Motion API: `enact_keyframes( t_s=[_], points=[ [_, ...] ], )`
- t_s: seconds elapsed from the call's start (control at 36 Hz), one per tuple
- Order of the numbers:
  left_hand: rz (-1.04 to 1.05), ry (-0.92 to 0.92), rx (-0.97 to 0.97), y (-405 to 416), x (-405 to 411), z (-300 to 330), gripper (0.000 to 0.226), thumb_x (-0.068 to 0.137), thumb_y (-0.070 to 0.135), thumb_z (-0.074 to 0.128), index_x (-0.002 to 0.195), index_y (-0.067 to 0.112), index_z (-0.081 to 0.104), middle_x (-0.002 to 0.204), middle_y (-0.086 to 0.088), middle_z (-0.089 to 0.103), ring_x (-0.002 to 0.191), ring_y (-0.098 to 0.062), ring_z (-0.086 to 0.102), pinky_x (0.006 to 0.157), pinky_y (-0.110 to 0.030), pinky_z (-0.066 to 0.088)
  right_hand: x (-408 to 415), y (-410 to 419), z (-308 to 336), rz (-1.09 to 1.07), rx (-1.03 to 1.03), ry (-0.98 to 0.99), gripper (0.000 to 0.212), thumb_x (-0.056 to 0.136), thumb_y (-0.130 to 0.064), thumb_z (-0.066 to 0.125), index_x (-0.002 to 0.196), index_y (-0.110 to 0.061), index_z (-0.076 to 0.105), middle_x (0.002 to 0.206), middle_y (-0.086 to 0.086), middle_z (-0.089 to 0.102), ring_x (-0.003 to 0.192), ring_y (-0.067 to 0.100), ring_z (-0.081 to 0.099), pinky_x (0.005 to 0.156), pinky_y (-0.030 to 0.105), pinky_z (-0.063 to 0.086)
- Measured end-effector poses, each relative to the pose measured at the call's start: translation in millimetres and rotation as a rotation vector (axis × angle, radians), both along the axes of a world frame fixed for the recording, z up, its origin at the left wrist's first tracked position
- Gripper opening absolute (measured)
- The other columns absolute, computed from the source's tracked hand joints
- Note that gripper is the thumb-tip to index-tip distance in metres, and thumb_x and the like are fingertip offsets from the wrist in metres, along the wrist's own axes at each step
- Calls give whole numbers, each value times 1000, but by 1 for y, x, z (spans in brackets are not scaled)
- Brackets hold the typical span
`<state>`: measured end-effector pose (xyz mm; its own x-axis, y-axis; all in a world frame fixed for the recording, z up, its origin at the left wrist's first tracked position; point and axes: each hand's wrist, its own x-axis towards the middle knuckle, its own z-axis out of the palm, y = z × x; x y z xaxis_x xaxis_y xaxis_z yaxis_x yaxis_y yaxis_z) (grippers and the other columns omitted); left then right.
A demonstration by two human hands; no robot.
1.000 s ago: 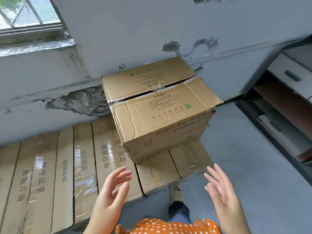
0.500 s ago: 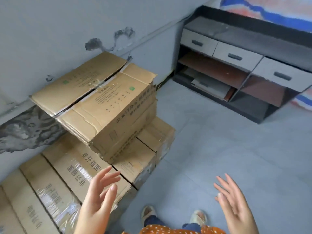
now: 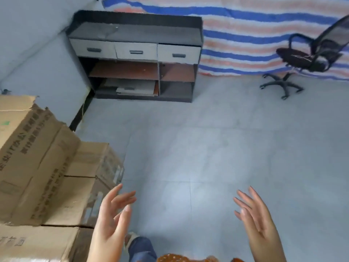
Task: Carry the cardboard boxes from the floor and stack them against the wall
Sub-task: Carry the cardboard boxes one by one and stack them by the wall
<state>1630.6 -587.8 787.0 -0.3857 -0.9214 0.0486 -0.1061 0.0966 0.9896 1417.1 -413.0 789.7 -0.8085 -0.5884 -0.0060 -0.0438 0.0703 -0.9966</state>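
Swung rightward, view shows two empty hands (image 3: 186,222), four stacked boxes (image 3: 35,157).

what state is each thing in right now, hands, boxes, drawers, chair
left hand: open, holds nothing
right hand: open, holds nothing
top cardboard box: stacked on the lower boxes, top flap edge torn
lower cardboard boxes: closed, taped, side by side
cabinet drawers: all three shut
office chair: upright, unoccupied
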Motion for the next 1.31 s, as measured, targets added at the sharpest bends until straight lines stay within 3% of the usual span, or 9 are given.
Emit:
enact_keyframes(
  t_s=[0.22, 0.44, 0.72, 0.81, 0.86, 0.97, 1.03, 1.14, 1.31],
  points=[
    [-335, -26, 50, 113, -108, -9, 37, 69, 50, 55, 103, 63, 57, 111, 9, 69, 98, -10, 67, 86, -23, 53, -54, 176, -11, -367, 65, -79, 50, 59, -72, 69, 107, -59, 60, 110, -26, 67, 104, 4, 65, 88, 26, 49],
    [-676, -92, 30, 188, -209, -3, 35, 68, 51, 53, 102, 61, 58, 111, 11, 68, 100, -8, 66, 86, -30, 53, -57, 288, -26, -725, 104, -167, 51, 92, 6, 45, 119, -37, 50, 112, -23, 67, 102, 2, 64, 90, 34, 48],
    [-981, -138, 8, 237, -349, -9, 34, 67, 53, 51, 99, 63, 57, 110, 18, 66, 100, -4, 65, 86, -31, 52, -107, 328, -30, -1018, 138, -200, 72, 92, 0, 49, 100, -71, 55, 113, -29, 64, 102, 1, 64, 90, 35, 49],
    [-1064, -131, 22, 252, -405, -9, 35, 66, 55, 52, 99, 61, 58, 112, 19, 65, 101, -3, 64, 87, -32, 51, -143, 332, -14, -1118, 95, -198, 34, 77, -59, 65, 110, -64, 56, 117, -25, 64, 105, 3, 64, 90, 36, 50],
    [-1121, -117, 29, 260, -447, -8, 35, 65, 56, 52, 99, 60, 59, 112, 20, 65, 101, -3, 63, 86, -36, 53, -167, 343, -19, -1191, 84, -178, 77, 50, -87, 62, 118, -50, 55, 118, -24, 64, 105, 3, 64, 90, 36, 50],
    [-1211, -64, 16, 276, -533, 6, 34, 65, 55, 53, 97, 59, 61, 111, 19, 66, 102, -3, 64, 86, -37, 54, -231, 352, -2, -1286, 40, -130, 33, 82, -41, 66, 102, -65, 59, 115, -6, 68, 98, 0, 66, 84, 30, 52],
    [-1250, -43, 1, 282, -573, 13, 34, 65, 54, 53, 98, 59, 61, 111, 18, 66, 102, -4, 64, 88, -33, 51, -261, 357, 1, -1306, 79, -117, 61, 91, -10, 52, 95, -71, 57, 119, -5, 64, 97, -2, 66, 82, 28, 52],
    [-1313, -41, 4, 291, -635, 14, 34, 66, 54, 52, 98, 58, 61, 111, 19, 66, 102, -3, 63, 87, -29, 52, -314, 358, 5, -1349, 51, -99, 33, 74, -66, 63, 104, -71, 52, 121, -20, 64, 106, 2, 64, 90, 37, 50],
    [-1326, -81, 42, 298, -694, 8, 30, 71, 46, 56, 99, 55, 62, 111, 16, 67, 102, -4, 64, 87, -33, 51, -367, 363, -4, -1376, 96, -93, 38, 67, -59, 57, 103, -71, 53, 119, -28, 62, 105, 2, 64, 90, 39, 49]
  ],
)
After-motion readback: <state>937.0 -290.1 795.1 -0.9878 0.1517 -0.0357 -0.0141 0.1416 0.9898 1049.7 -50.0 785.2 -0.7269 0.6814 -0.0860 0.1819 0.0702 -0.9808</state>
